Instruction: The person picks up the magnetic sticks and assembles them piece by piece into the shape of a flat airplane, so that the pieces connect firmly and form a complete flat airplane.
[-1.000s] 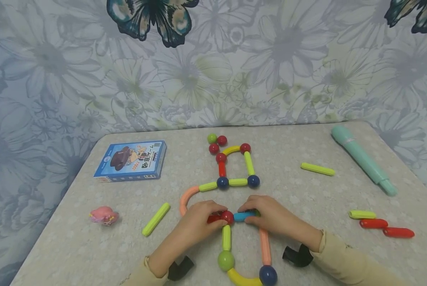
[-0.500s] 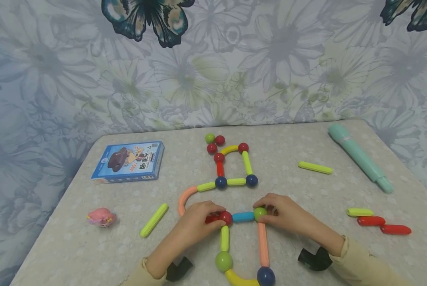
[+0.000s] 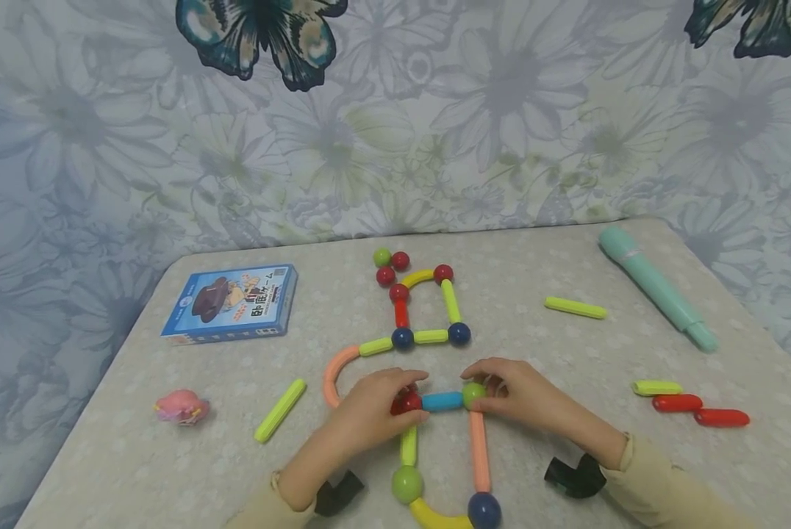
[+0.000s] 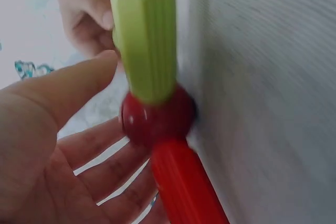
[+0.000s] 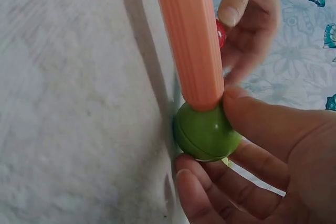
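A flat figure of magnetic sticks and balls lies on the table. My left hand [image 3: 376, 400] is spread around a red ball [image 4: 157, 116]; in the left wrist view its thumb stands apart from the ball, fingers stretched behind it. A yellow-green stick [image 4: 144, 40] and a red stick [image 4: 186, 182] meet at that ball. My right hand [image 3: 521, 393] pinches a green ball [image 5: 207, 132] between thumb and fingers. From this ball a salmon stick [image 5: 191, 40] runs toward me to a dark blue ball [image 3: 484, 510]. A blue stick [image 3: 442, 401] joins the red and green balls.
Beyond the hands, the figure continues as a loop with a yellow arc [image 3: 418, 278]. Loose sticks lie both sides, including a yellow-green stick [image 3: 280, 411] and a red stick [image 3: 723, 417]. A blue box [image 3: 230, 303], pink toy [image 3: 181, 407] and mint-green tube [image 3: 656, 286] surround it.
My right hand has shifted from the blue stick to the green ball at its right end. My left hand's fingers have loosened and moved forward over the red ball. The view has shifted slightly.
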Motion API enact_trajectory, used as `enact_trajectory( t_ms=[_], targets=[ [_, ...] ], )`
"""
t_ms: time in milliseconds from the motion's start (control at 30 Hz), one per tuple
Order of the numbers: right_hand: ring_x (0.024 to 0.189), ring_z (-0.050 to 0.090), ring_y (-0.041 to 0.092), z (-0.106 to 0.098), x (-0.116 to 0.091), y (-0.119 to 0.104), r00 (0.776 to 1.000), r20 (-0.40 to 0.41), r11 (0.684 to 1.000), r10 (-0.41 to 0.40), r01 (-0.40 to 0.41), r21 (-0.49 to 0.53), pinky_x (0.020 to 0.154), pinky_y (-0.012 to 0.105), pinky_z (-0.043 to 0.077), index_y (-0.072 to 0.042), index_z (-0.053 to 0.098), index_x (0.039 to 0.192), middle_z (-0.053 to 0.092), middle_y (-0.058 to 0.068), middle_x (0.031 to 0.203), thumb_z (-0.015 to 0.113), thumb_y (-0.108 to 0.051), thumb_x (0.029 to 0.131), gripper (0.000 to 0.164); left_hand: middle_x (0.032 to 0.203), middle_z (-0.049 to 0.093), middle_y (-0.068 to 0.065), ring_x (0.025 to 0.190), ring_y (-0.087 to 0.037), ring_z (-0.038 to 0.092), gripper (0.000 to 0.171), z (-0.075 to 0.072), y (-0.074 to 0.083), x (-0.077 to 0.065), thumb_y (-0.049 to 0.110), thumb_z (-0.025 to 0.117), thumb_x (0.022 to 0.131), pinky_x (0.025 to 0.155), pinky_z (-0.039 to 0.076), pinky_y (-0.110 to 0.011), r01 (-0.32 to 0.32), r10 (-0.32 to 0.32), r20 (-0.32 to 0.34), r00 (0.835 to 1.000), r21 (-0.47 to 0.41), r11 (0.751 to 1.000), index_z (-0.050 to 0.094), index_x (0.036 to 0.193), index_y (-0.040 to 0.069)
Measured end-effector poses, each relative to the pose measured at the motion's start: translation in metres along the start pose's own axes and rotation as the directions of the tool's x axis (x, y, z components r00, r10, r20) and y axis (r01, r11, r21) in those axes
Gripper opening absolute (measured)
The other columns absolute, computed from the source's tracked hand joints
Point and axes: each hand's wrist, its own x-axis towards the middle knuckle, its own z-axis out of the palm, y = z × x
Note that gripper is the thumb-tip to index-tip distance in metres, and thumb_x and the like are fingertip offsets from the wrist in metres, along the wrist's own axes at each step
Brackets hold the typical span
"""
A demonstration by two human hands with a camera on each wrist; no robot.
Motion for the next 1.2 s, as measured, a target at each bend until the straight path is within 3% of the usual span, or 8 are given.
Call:
enact_trajectory(
  t_ms=[233, 300, 367, 467, 567, 700, 800, 1200],
  targets=[
    [0.081, 0.057, 0.009, -0.003, 0.001, 0.001, 1.000, 0.019, 0.998, 0.009, -0.010, 0.054, 0.067, 0.026, 0.048, -0.007, 0.062, 0.115, 0.062, -0.003, 0.100, 0.071, -0.023, 0.084, 0.036, 0.098, 0.060, 0.009, 0.081, -0.005, 0.051, 0.037, 0.009, 0.009, 0.012, 0.022, 0.071, 0.085, 0.075, 0.044, -0.024, -0.049, 0.051, 0.060, 0.997, -0.026, 0.998, 0.063, 0.120, 0.012],
    [0.083, 0.058, 0.011, -0.015, -0.001, 0.005, 1.000, -0.016, 0.999, 0.025, -0.025, 0.026, 0.070, 0.029, 0.049, -0.006, 0.062, 0.116, 0.062, -0.001, 0.100, 0.069, -0.019, 0.086, 0.034, 0.098, 0.060, 0.010, 0.081, -0.004, 0.051, 0.035, 0.011, 0.010, 0.012, 0.020, 0.071, 0.085, 0.074, 0.044, -0.024, -0.047, 0.048, 0.069, 0.996, -0.028, 0.999, 0.064, 0.118, 0.013],
    [0.085, 0.058, 0.015, -0.033, -0.003, 0.013, 0.993, -0.109, 0.998, 0.048, -0.052, -0.035, 0.072, 0.033, 0.048, -0.004, 0.062, 0.116, 0.063, 0.003, 0.100, 0.067, -0.014, 0.088, 0.031, 0.099, 0.060, 0.009, 0.083, -0.003, 0.052, 0.033, 0.012, 0.010, 0.012, 0.019, 0.070, 0.085, 0.076, 0.044, -0.024, -0.050, 0.051, 0.068, 0.996, -0.025, 0.998, 0.064, 0.117, 0.014],
    [0.091, 0.058, 0.027, -0.062, -0.006, 0.033, 0.951, -0.292, 0.979, 0.104, -0.149, -0.138, 0.074, 0.042, 0.047, 0.000, 0.061, 0.116, 0.062, 0.014, 0.104, 0.064, -0.009, 0.089, 0.028, 0.100, 0.061, 0.009, 0.086, -0.003, 0.052, 0.032, 0.014, 0.008, 0.012, 0.018, 0.069, 0.086, 0.077, 0.044, -0.024, -0.051, 0.053, 0.061, 0.997, -0.037, 0.998, 0.065, 0.117, 0.014],
    [0.100, 0.052, 0.041, -0.086, -0.007, 0.055, 0.903, -0.381, 0.940, 0.197, -0.284, -0.188, 0.077, 0.052, 0.043, 0.005, 0.057, 0.119, 0.055, 0.026, 0.113, 0.061, -0.006, 0.090, 0.031, 0.099, 0.061, 0.010, 0.085, -0.003, 0.052, 0.031, 0.015, 0.006, 0.012, 0.016, 0.068, 0.087, 0.076, 0.044, -0.024, -0.050, 0.053, 0.058, 0.997, -0.060, 0.997, 0.065, 0.117, 0.014],
    [0.106, 0.044, 0.050, -0.105, -0.008, 0.080, 0.892, -0.329, 0.891, 0.309, -0.392, -0.227, 0.083, 0.058, 0.038, 0.012, 0.051, 0.121, 0.048, 0.035, 0.118, 0.059, -0.003, 0.088, 0.037, 0.098, 0.060, 0.009, 0.083, -0.003, 0.051, 0.030, 0.016, 0.003, 0.011, 0.015, 0.067, 0.088, 0.075, 0.044, -0.023, -0.060, 0.065, 0.060, 0.996, -0.081, 0.995, 0.065, 0.118, 0.012],
    [0.102, 0.046, 0.049, -0.110, -0.008, 0.091, 0.894, -0.294, 0.880, 0.338, -0.411, -0.236, 0.083, 0.057, 0.038, 0.013, 0.053, 0.117, 0.050, 0.035, 0.112, 0.061, -0.003, 0.087, 0.035, 0.097, 0.059, 0.010, 0.080, -0.004, 0.050, 0.031, 0.017, 0.001, 0.011, 0.016, 0.067, 0.088, 0.072, 0.043, -0.022, -0.060, 0.067, 0.065, 0.996, -0.095, 0.994, 0.064, 0.119, 0.012],
    [0.089, 0.051, 0.045, -0.111, -0.014, 0.096, 0.883, -0.351, 0.862, 0.313, -0.419, -0.285, 0.074, 0.055, 0.040, 0.011, 0.058, 0.108, 0.053, 0.032, 0.101, 0.063, -0.003, 0.086, 0.027, 0.097, 0.059, 0.010, 0.081, -0.006, 0.050, 0.033, 0.014, -0.001, 0.014, 0.014, 0.067, 0.088, 0.073, 0.043, -0.021, -0.086, 0.093, 0.057, 0.994, -0.111, 0.990, 0.063, 0.120, 0.012]
  ],
)
